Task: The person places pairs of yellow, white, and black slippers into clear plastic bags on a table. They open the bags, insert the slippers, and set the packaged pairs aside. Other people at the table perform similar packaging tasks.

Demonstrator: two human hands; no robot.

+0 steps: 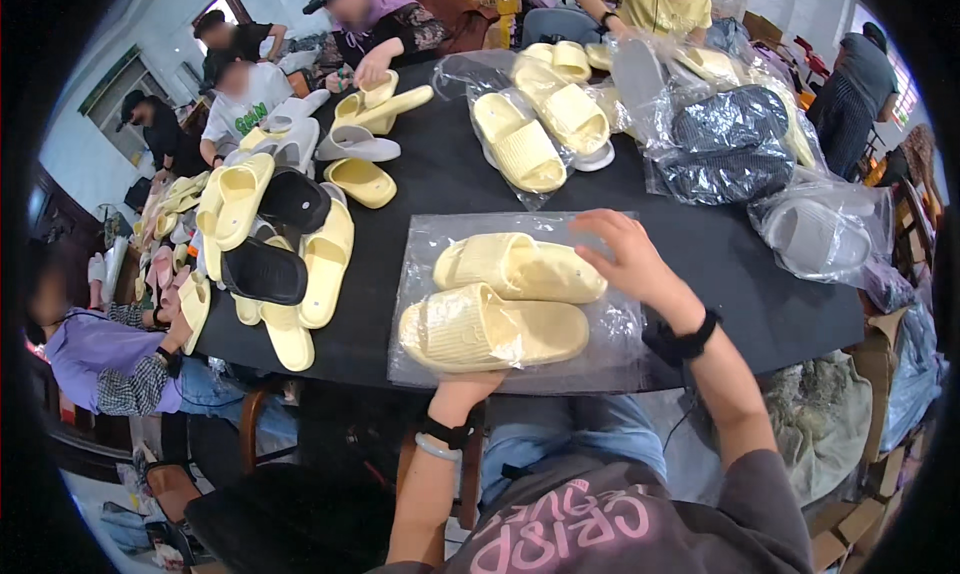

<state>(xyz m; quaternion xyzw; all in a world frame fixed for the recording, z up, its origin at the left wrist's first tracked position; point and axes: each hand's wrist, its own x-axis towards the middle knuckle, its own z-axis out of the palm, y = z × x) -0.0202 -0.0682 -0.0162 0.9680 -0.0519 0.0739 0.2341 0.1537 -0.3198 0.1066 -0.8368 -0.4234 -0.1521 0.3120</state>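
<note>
At the left end of the black table (760, 324), a co-worker in a purple top (110, 359) holds a yellow slipper (194, 314). Next to it, along the left edge, loose yellow slippers (328, 259) lie heaped with two black slippers (265, 272). Your left hand (468, 386) reaches under the clear bag (615, 349) at the table's near edge; its fingers are hidden, so you cannot tell whether they grip. The bag, at the middle of that edge, holds a pair of yellow slippers (495, 334) lying side by side. Bagged yellow slippers (520, 144) lie toward the far edge. Your right hand (630, 259), apart from the left, has its fingers spread and bent over the bag's far right corner; contact is unclear. Bagged dark slippers (730, 139) lie beyond it, and bagged grey slippers (815, 236) near the right edge.
</note>
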